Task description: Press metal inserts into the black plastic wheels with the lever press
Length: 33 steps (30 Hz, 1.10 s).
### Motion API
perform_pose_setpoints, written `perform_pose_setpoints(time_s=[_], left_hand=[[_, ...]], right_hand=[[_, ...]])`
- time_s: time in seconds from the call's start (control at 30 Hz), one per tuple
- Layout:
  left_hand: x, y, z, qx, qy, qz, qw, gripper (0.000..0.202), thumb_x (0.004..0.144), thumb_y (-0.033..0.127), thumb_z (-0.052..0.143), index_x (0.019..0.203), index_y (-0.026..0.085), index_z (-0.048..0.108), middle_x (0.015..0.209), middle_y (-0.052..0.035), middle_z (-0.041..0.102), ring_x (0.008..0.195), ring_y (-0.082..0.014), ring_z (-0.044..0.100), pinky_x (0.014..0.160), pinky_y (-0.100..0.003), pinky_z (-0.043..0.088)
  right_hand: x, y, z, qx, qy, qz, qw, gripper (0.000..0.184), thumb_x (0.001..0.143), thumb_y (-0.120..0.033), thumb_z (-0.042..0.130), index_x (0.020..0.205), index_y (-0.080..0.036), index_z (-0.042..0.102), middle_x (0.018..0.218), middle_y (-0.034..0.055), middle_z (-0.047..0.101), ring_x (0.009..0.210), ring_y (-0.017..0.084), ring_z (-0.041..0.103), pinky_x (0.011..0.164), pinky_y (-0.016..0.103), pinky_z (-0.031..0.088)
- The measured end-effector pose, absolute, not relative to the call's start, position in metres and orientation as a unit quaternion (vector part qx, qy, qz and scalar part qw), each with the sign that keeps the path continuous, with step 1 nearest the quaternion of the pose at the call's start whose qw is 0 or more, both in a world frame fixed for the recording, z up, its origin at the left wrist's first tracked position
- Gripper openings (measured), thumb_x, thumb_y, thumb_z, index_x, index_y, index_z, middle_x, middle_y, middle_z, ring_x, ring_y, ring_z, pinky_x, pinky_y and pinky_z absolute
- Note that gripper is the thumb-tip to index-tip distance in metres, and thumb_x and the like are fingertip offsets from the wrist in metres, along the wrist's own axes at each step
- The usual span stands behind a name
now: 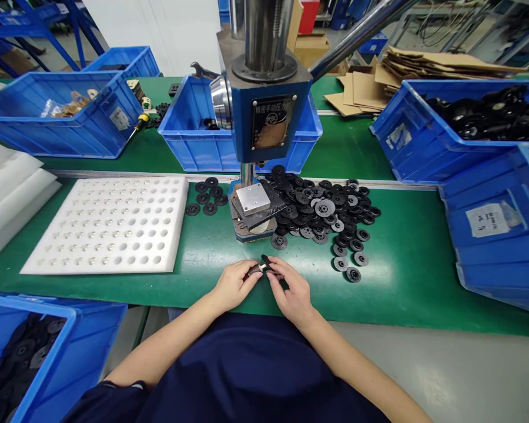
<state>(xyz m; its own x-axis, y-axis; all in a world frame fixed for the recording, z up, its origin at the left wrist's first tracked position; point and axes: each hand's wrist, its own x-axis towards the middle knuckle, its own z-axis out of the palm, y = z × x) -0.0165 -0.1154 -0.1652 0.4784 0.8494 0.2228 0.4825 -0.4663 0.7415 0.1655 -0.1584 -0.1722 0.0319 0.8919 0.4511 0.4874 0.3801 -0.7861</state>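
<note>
Just in front of the press [244, 126], I pinch a dark disc [253, 271] in my left hand [233, 286] and a dark piece [265, 259] in my right hand [293, 294], seemingly by their edges to leave the small pale pin [262, 267] between them uncovered.

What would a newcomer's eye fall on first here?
Probably the blue metal press, upper centre. To its right spreads a heap of round dark discs, to its left a white foam block with round holes. Below, the left hand and right hand hold small dark parts.
</note>
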Motion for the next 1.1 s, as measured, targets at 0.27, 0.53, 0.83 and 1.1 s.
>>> perform_pose_setpoints(time_s=[0.27, 0.53, 0.83, 1.1], left_hand=[[-0.0167, -0.1166, -0.1631, 0.799, 0.418, 0.31, 0.301, 0.023, 0.096, 0.032, 0.05, 0.103, 0.016, 0.065, 0.091, -0.0096, 0.073, 0.078, -0.0188, 0.067, 0.075, -0.032, 0.055], [-0.0173, -0.1181, -0.1651, 0.796, 0.425, 0.313, 0.296, 0.023, 0.095, 0.032, 0.051, 0.103, 0.017, 0.065, 0.091, -0.0086, 0.072, 0.078, -0.0178, 0.066, 0.074, -0.031, 0.054], [-0.0193, -0.1177, -0.1662, 0.796, 0.423, 0.309, 0.304, 0.022, 0.095, 0.032, 0.053, 0.104, 0.017, 0.064, 0.09, -0.0075, 0.071, 0.077, -0.0173, 0.066, 0.073, -0.03, 0.053], [-0.0193, -0.1173, -0.1672, 0.787, 0.427, 0.312, 0.318, 0.019, 0.094, 0.03, 0.055, 0.105, 0.017, 0.063, 0.089, -0.0067, 0.071, 0.078, -0.0172, 0.066, 0.075, -0.03, 0.053]], right_hand=[[0.1668, -0.1626, -0.169, -0.489, -0.684, 0.207, 0.499, 0.032, 0.089, -0.019, 0.059, 0.121, -0.02, 0.064, 0.127, 0.0133, 0.064, 0.096, 0.019, 0.071, 0.079, 0.033, 0.063], [0.1681, -0.1652, -0.1706, -0.481, -0.691, 0.222, 0.492, 0.041, 0.088, -0.022, 0.061, 0.129, -0.024, 0.06, 0.132, 0.012, 0.062, 0.084, 0.017, 0.071, 0.076, 0.033, 0.063], [0.1682, -0.164, -0.1697, -0.466, -0.71, 0.209, 0.485, 0.039, 0.087, -0.021, 0.064, 0.126, -0.023, 0.063, 0.123, 0.0115, 0.067, 0.086, 0.017, 0.071, 0.076, 0.032, 0.063], [0.1674, -0.1643, -0.17, -0.463, -0.747, 0.168, 0.447, 0.041, 0.09, -0.024, 0.062, 0.131, -0.022, 0.058, 0.124, 0.0132, 0.066, 0.102, 0.02, 0.069, 0.086, 0.036, 0.062]])
